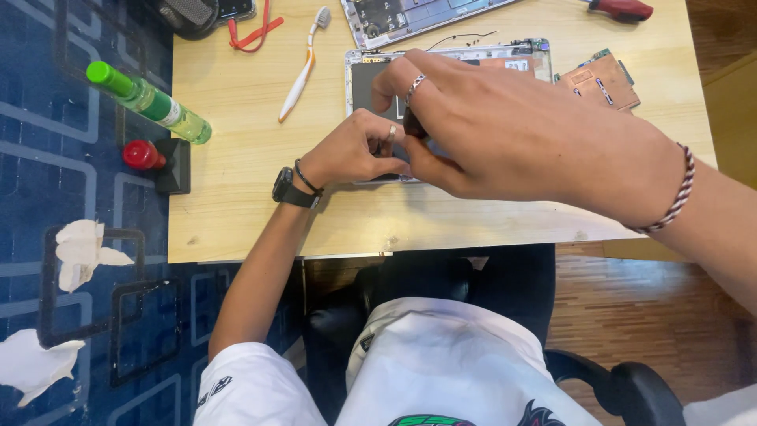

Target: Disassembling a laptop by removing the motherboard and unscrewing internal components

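Opened laptop (371,75) beneath right hand (505,130)

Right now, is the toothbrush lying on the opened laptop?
No, the toothbrush lies on the bare wooden table, left of the opened laptop base.

Bare desk (236,197) lies open at centre left; toothbrush (303,67) and green bottle (150,102) crowd the upper left, circuit board (599,79) blocks upper right.
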